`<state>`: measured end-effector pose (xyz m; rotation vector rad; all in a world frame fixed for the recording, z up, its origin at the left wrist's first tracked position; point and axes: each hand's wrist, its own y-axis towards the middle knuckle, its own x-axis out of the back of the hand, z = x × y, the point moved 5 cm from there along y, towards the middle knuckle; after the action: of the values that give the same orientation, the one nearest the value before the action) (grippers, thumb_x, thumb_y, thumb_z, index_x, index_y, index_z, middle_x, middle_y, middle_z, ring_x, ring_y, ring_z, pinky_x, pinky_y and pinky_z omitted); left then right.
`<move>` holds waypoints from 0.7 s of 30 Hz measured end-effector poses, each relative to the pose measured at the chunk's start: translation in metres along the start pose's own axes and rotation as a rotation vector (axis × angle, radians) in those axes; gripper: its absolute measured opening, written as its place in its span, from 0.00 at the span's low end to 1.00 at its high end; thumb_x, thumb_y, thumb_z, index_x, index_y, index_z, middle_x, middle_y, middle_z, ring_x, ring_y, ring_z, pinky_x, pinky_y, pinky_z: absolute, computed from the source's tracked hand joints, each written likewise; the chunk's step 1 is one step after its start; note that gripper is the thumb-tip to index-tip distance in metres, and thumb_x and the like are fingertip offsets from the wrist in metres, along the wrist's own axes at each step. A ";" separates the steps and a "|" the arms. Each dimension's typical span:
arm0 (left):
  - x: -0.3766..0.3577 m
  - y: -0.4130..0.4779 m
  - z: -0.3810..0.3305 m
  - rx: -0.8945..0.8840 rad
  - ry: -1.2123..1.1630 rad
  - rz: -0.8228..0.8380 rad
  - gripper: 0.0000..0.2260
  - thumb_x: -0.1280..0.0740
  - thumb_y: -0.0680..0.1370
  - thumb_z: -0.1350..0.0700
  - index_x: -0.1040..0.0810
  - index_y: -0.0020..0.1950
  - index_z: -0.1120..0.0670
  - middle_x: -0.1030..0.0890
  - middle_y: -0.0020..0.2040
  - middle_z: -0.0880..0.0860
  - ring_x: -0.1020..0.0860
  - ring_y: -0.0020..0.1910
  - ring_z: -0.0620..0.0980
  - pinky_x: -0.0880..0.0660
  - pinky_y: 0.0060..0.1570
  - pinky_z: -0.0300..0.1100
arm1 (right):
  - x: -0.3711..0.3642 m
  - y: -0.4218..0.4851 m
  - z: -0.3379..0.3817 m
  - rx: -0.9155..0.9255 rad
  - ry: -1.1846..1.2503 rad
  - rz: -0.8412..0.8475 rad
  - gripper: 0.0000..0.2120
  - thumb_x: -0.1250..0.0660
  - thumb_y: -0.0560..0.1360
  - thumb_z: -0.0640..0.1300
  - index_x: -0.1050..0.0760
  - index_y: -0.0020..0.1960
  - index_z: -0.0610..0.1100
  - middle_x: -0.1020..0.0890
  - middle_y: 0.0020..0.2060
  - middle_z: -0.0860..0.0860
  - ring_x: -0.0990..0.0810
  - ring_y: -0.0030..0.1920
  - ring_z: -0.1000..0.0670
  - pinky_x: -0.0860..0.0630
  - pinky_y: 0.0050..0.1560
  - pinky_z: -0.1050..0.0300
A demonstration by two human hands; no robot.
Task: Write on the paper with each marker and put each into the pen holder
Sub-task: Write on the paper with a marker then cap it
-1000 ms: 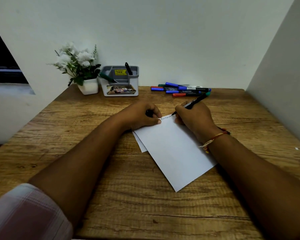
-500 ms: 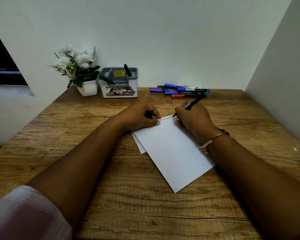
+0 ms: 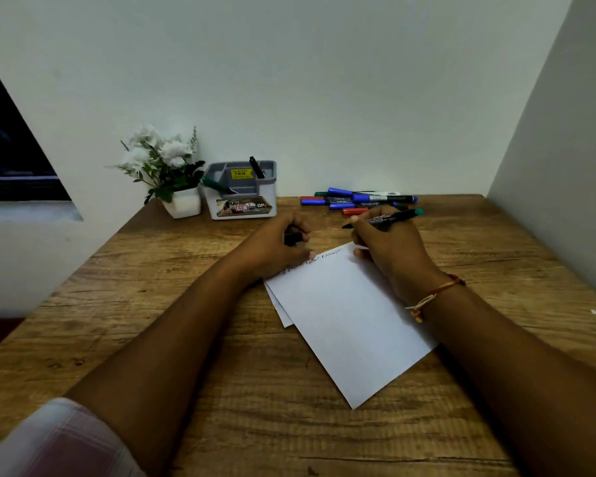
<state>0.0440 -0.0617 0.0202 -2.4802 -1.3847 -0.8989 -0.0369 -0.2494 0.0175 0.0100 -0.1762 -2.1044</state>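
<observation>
White paper (image 3: pixel 348 318) lies slanted on the wooden table, with a line of black writing along its top edge. My right hand (image 3: pixel 389 253) grips a black marker (image 3: pixel 382 219), its tip lifted off the sheet and pointing left. My left hand (image 3: pixel 279 246) rests on the paper's top left corner with its fingers curled round a black cap (image 3: pixel 292 238). The grey and white pen holder (image 3: pixel 240 191) stands at the back, with a green marker and a black marker in it. Several blue, red and green markers (image 3: pixel 358 199) lie at the back right of the holder.
A small white pot of white flowers (image 3: pixel 166 170) stands left of the holder. Walls close the table at the back and on the right. A second sheet (image 3: pixel 278 309) peeks out under the paper's left edge.
My right hand has lifted the marker's tip off the paper and swung it up and to the left. More of the written line shows. My left hand has stayed on the corner.
</observation>
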 end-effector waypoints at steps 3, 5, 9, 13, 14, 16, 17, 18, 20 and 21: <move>0.005 0.001 -0.001 0.002 -0.073 -0.085 0.12 0.27 0.75 0.59 0.26 0.53 0.49 0.18 0.52 0.49 0.20 0.53 0.48 0.21 0.53 0.45 | 0.000 -0.005 0.011 0.081 -0.004 0.047 0.04 0.29 0.79 0.41 0.20 0.45 0.48 0.18 0.37 0.50 0.19 0.40 0.56 0.21 0.35 0.65; 0.005 0.002 -0.001 -0.002 -0.117 -0.107 0.10 0.28 0.76 0.60 0.26 0.53 0.51 0.18 0.53 0.52 0.20 0.56 0.49 0.23 0.57 0.47 | -0.001 -0.010 0.018 0.114 0.042 0.068 0.04 0.30 0.79 0.40 0.19 0.46 0.47 0.16 0.36 0.52 0.17 0.39 0.57 0.21 0.35 0.65; 0.005 0.000 -0.008 -0.077 -0.250 -0.113 0.09 0.30 0.77 0.62 0.27 0.51 0.53 0.16 0.51 0.54 0.19 0.54 0.47 0.25 0.59 0.43 | -0.003 -0.017 0.026 0.155 0.108 0.100 0.07 0.34 0.82 0.43 0.17 0.52 0.42 0.14 0.36 0.54 0.15 0.40 0.57 0.19 0.37 0.61; 0.007 0.000 -0.011 -0.112 -0.289 -0.118 0.07 0.33 0.79 0.60 0.25 0.54 0.51 0.15 0.50 0.53 0.17 0.47 0.48 0.23 0.50 0.39 | -0.004 -0.018 0.028 0.193 0.068 0.105 0.09 0.34 0.82 0.44 0.18 0.54 0.41 0.13 0.42 0.48 0.14 0.42 0.55 0.20 0.37 0.62; 0.007 0.001 -0.010 -0.105 -0.313 -0.120 0.05 0.34 0.80 0.60 0.24 0.54 0.51 0.15 0.50 0.54 0.17 0.47 0.49 0.22 0.48 0.40 | -0.003 -0.019 0.028 0.199 0.065 0.100 0.09 0.34 0.82 0.44 0.18 0.53 0.40 0.13 0.42 0.47 0.14 0.41 0.55 0.20 0.37 0.62; 0.006 0.001 -0.011 -0.082 -0.396 -0.123 0.04 0.37 0.82 0.59 0.25 0.55 0.53 0.15 0.50 0.55 0.17 0.45 0.51 0.22 0.41 0.38 | -0.003 -0.020 0.030 0.229 0.046 0.096 0.08 0.34 0.82 0.44 0.18 0.52 0.41 0.13 0.41 0.45 0.14 0.41 0.55 0.19 0.37 0.62; 0.006 0.002 -0.010 -0.054 -0.462 -0.128 0.04 0.38 0.83 0.58 0.25 0.55 0.55 0.15 0.50 0.56 0.17 0.45 0.52 0.23 0.38 0.38 | -0.003 -0.021 0.032 0.249 0.038 0.101 0.08 0.34 0.82 0.43 0.18 0.52 0.41 0.14 0.41 0.45 0.14 0.41 0.55 0.19 0.36 0.62; 0.005 0.002 -0.010 -0.016 -0.535 -0.134 0.05 0.39 0.83 0.57 0.26 0.56 0.55 0.15 0.50 0.57 0.17 0.44 0.52 0.23 0.37 0.38 | -0.003 -0.022 0.033 0.268 0.036 0.110 0.07 0.34 0.82 0.43 0.17 0.51 0.42 0.14 0.41 0.45 0.14 0.41 0.55 0.20 0.36 0.61; 0.004 0.003 -0.008 0.057 -0.668 -0.149 0.06 0.41 0.84 0.55 0.28 0.57 0.56 0.14 0.50 0.57 0.16 0.43 0.52 0.24 0.36 0.39 | -0.006 -0.027 0.036 0.301 0.043 0.148 0.08 0.34 0.82 0.42 0.17 0.50 0.43 0.14 0.41 0.43 0.14 0.41 0.54 0.19 0.36 0.61; 0.004 0.003 -0.007 0.087 -0.725 -0.153 0.07 0.41 0.84 0.55 0.29 0.58 0.57 0.14 0.50 0.57 0.16 0.43 0.51 0.23 0.37 0.39 | -0.007 -0.029 0.038 0.320 0.040 0.179 0.08 0.35 0.82 0.41 0.17 0.49 0.44 0.14 0.40 0.43 0.14 0.41 0.54 0.19 0.36 0.61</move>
<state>0.0455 -0.0636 0.0283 -2.7783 -1.7661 0.0907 -0.0610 -0.2239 0.0510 0.2195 -0.4709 -1.8771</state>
